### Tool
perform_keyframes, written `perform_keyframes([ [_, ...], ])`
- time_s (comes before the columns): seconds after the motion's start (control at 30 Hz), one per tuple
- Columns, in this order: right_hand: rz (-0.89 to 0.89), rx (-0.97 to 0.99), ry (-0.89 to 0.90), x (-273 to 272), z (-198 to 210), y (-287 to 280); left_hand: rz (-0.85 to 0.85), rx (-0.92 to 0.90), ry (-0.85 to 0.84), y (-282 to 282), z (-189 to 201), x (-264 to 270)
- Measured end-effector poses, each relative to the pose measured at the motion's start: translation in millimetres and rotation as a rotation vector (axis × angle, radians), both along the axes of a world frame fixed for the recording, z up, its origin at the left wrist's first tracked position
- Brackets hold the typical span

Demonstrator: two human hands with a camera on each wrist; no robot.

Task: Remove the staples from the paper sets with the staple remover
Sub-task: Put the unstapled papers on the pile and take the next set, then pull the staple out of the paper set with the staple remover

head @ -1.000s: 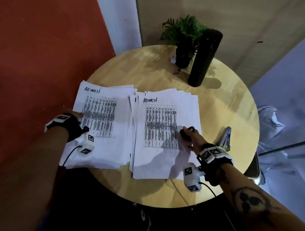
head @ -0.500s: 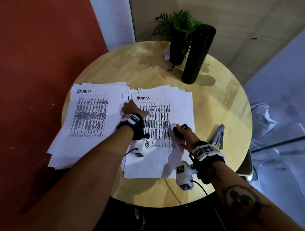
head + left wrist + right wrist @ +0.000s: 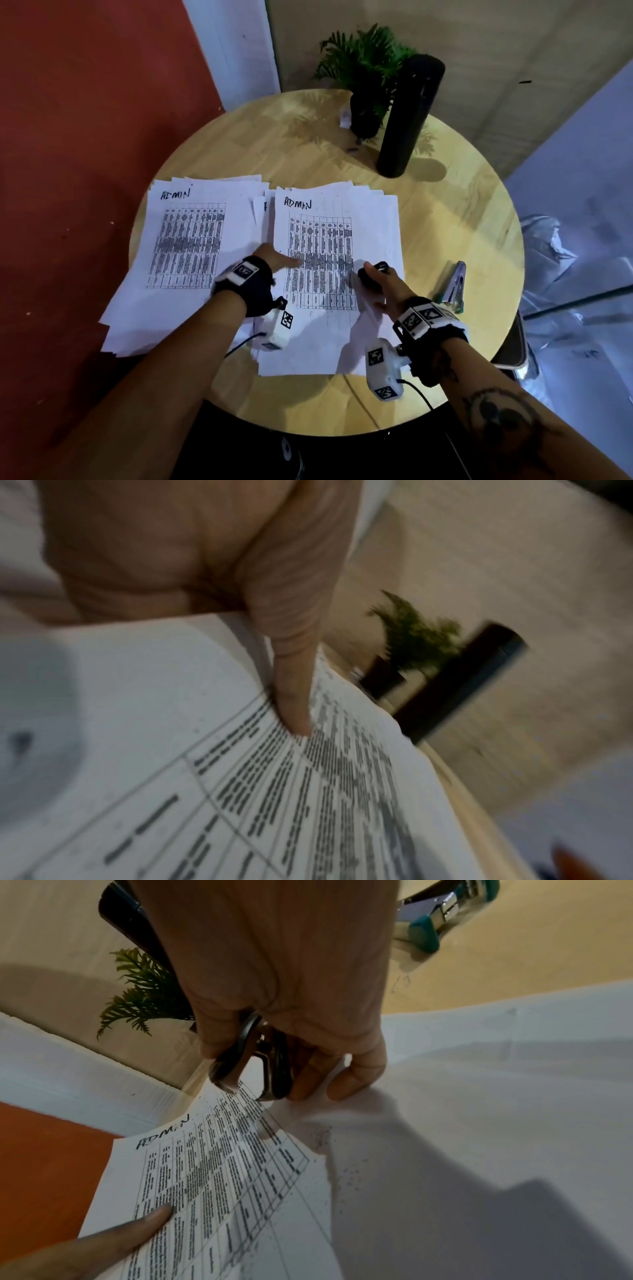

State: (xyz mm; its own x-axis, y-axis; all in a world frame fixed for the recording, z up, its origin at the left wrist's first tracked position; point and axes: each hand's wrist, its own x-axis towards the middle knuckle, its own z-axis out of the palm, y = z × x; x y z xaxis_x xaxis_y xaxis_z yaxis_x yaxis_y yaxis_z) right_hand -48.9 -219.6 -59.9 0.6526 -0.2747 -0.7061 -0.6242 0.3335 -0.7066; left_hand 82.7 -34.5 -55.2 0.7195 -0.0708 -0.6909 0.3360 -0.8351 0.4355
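Now the left hand (image 3: pixel 274 257) is pressing flat on the right paper set (image 3: pixel 370 219), having crossed over; the right hand (image 3: pixel 387 284) is gripping the staple remover (image 3: pixel 371 274), ready to pull.

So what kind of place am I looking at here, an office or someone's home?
Probably an office corner or small meeting nook. A round light wooden table carries two stacks of printed white table sheets hand-marked ADMIN, a silver and teal stapler, and a small green potted plant beside a tall black cylinder.
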Motion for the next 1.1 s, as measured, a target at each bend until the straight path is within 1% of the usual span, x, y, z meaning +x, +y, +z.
perform_keyframes([
  [0.03,0.000,-0.003,-0.002,-0.3,-0.4,0.2,-0.013,-0.013,0.032,4.1,0.0,-3.8],
  [0.1,-0.003,-0.009,-0.005,-1.0,0.2,0.7,0.029,-0.079,0.017,7.3,1.8,-6.3],
  [0.2,-0.020,0.007,-0.021,-3.2,3.5,1.9,0.175,-0.246,-0.160,0.3,3.1,-8.0],
  [0.27,-0.034,0.024,-0.039,-4.6,6.0,1.8,0.217,-0.312,-0.229,-5.6,8.1,-12.9],
  [0.33,-0.025,0.047,-0.058,-6.3,8.4,0.8,0.239,-0.373,-0.244,-6.7,9.3,-14.4],
  [0.47,-0.024,0.039,-0.066,-13.6,13.1,-0.2,0.214,-0.452,-0.291,-1.3,18.9,-15.6],
  [0.53,-0.041,0.003,-0.096,-19.2,16.6,-3.0,0.258,-0.509,-0.314,2.8,28.0,-15.6],
  [0.6,-0.088,-0.033,-0.177,-23.5,25.4,-8.4,0.312,-0.592,-0.329,5.4,38.5,-14.7],
  [0.67,-0.102,-0.090,-0.286,-22.7,41.7,-18.0,0.333,-0.662,-0.354,6.5,52.4,-15.5],
  [0.77,-0.078,-0.161,-0.437,-10.5,76.7,-33.7,0.341,-0.768,-0.373,9.5,70.0,-15.4],
  [0.87,-0.010,-0.121,-0.545,6.9,114.9,-46.0,0.350,-0.860,-0.327,15.0,85.8,-15.5],
  [0.97,0.102,-0.066,-0.575,22.2,145.0,-52.8,0.320,-0.873,-0.294,26.6,92.9,-11.3],
  [1.03,0.186,-0.086,-0.586,27.7,155.6,-53.0,0.288,-0.841,-0.283,36.0,96.2,-9.5],
  [1.1,0.233,-0.111,-0.604,30.0,164.7,-51.5,0.260,-0.863,-0.280,41.4,102.6,-9.8],
])
